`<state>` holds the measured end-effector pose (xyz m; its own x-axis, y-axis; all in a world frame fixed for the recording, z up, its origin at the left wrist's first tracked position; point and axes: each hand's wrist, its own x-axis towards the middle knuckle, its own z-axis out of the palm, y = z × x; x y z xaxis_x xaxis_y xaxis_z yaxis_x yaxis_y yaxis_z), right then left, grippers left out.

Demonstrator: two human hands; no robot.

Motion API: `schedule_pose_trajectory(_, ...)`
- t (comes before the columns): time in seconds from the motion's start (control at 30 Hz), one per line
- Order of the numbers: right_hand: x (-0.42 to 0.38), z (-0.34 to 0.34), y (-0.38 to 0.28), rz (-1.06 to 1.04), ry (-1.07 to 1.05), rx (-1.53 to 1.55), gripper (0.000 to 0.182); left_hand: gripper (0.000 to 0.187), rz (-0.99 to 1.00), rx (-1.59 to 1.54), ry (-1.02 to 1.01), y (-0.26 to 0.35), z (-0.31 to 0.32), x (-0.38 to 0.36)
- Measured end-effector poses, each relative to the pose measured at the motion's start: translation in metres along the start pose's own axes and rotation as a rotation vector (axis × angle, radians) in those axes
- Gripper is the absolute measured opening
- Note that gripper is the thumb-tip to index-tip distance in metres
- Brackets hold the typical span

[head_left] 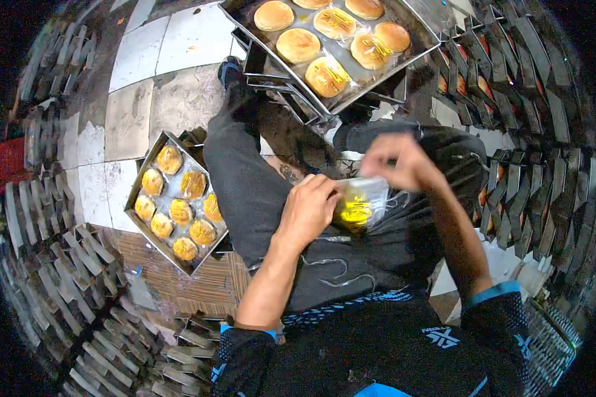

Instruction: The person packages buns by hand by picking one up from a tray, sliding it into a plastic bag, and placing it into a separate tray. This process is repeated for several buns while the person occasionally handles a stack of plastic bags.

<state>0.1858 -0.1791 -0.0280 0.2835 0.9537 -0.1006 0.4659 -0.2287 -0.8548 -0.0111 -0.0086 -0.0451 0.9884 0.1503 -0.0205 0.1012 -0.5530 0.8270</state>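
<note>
The person sat low over a floor of pale, stained tiles [179, 40], with dark trousers [245, 165] spread to either side. Above the lap, the left hand [314, 205] pinched the edge of a clear plastic bag [361, 206] printed in yellow. The right hand [404, 162] was at the bag's upper corner with its fingers drawn together, but motion blur hid whether it gripped the film; whether the bag held anything could not be told either.

Beyond the knees, a large metal tray [377, 79] rested on other trays and carried round golden buns [298, 45], some with yellow-printed film over them. To the left, near the thigh, a smaller tray [167, 195] stood tilted across the view, filled with buns in yellow-printed wrapping. A brown striped board [172, 284] showed just below it.

Grey metal stacks [89, 255] crowded the room's left side, near a red object [8, 162]. On the right rose dark stacks [503, 73] with orange-brown shapes in their gaps.
</note>
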Motion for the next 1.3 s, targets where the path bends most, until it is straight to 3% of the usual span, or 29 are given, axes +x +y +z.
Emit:
schedule_pose_trajectory(0.07,-0.019,0.032,-0.044,0.095,0.076,-0.013,0.013,0.014,-0.019,0.019,0.031,0.006,0.003,0.001)
schedule_pose_trajectory(0.2,-0.036,0.050,-0.050,0.069,0.308,-0.094,0.011,0.018,-0.094,0.051,0.181,0.011,0.019,0.002)
schedule_pose_trajectory(0.27,-0.034,0.043,-0.050,-0.074,0.330,-0.145,0.011,0.025,-0.059,0.072,0.161,0.023,0.010,0.005)
schedule_pose_trajectory(0.3,-0.035,0.037,-0.051,-0.074,0.354,-0.152,0.011,0.029,-0.149,-0.018,0.141,0.032,0.006,0.005)
schedule_pose_trajectory(0.37,-0.033,0.020,-0.057,-0.063,0.637,-0.210,0.009,0.045,-0.272,-0.096,0.008,0.035,-0.006,0.008)
schedule_pose_trajectory(0.4,-0.033,0.011,-0.062,-0.056,0.766,-0.238,0.009,0.040,-0.072,-0.035,0.012,0.016,-0.003,0.004)
schedule_pose_trajectory(0.47,-0.031,-0.002,-0.069,0.136,0.973,0.010,0.010,0.029,-0.123,-0.420,0.171,0.010,-0.007,0.003)
schedule_pose_trajectory(0.53,-0.027,-0.004,-0.082,0.185,0.901,0.354,0.010,0.020,-0.351,-1.208,0.473,0.014,-0.010,0.006)
schedule_pose_trajectory(0.6,-0.020,-0.003,-0.098,0.007,0.704,-0.090,0.012,0.018,-0.437,-1.150,0.662,-0.005,-0.022,0.005)
schedule_pose_trajectory(0.67,0.001,0.009,-0.092,-0.211,0.739,-0.039,0.012,0.014,-0.371,-0.960,0.900,-0.011,-0.033,0.010)
schedule_pose_trajectory(0.73,0.033,-0.010,-0.074,-0.249,0.640,-0.255,0.008,0.008,-0.382,-0.858,0.991,-0.026,-0.043,0.002)
schedule_pose_trajectory(0.77,0.051,-0.015,-0.046,-0.031,0.646,0.051,0.010,0.007,-0.423,-0.864,1.042,-0.032,-0.048,-0.001)
schedule_pose_trajectory(0.8,0.067,-0.041,0.020,-0.119,0.600,0.022,0.020,0.009,-0.413,-1.063,1.174,-0.043,-0.048,0.000)
schedule_pose_trajectory(0.83,0.100,-0.074,0.019,0.253,0.600,-0.239,0.033,0.008,-0.369,-1.087,1.150,-0.047,-0.052,0.000)
schedule_pose_trajectory(0.9,0.143,-0.127,0.108,0.438,0.609,-0.502,0.050,0.007,-0.343,-1.117,1.146,-0.050,-0.057,-0.001)
schedule_pose_trajectory(0.93,0.155,-0.160,0.176,0.474,0.586,-0.775,0.062,0.006,-0.327,-1.122,1.160,-0.051,-0.055,0.001)
schedule_pose_trajectory(0.97,0.165,-0.181,0.214,0.621,0.555,-0.712,0.076,0.006,-0.307,-1.123,1.176,-0.052,-0.055,0.003)
schedule_pose_trajectory(1.0,0.172,-0.204,0.266,0.719,0.613,-0.542,0.063,0.006,-0.318,-1.121,1.206,-0.050,-0.056,0.004)
schedule_pose_trajectory(1.07,0.183,-0.224,0.245,0.916,0.500,-0.553,0.060,0.006,-0.286,-1.220,1.133,-0.046,-0.060,0.004)
schedule_pose_trajectory(1.13,0.188,-0.214,0.177,0.950,0.311,-0.365,0.051,0.007,-0.255,-1.209,1.149,-0.051,-0.058,0.002)
schedule_pose_trajectory(1.17,0.181,-0.217,0.196,0.946,0.298,-0.371,0.051,0.008,-0.236,-1.206,1.136,-0.049,-0.060,0.003)
schedule_pose_trajectory(1.23,0.148,-0.225,0.225,0.676,0.331,-0.611,0.054,0.007,-0.209,-1.175,1.085,-0.050,-0.059,0.002)
schedule_pose_trajectory(1.27,0.135,-0.212,0.193,0.659,0.341,-0.359,0.060,0.007,-0.201,-1.179,1.075,-0.052,-0.057,0.002)
schedule_pose_trajectory(1.3,0.117,-0.206,0.184,0.628,0.483,-0.301,0.061,0.007,-0.238,-1.139,1.087,-0.053,-0.055,0.003)
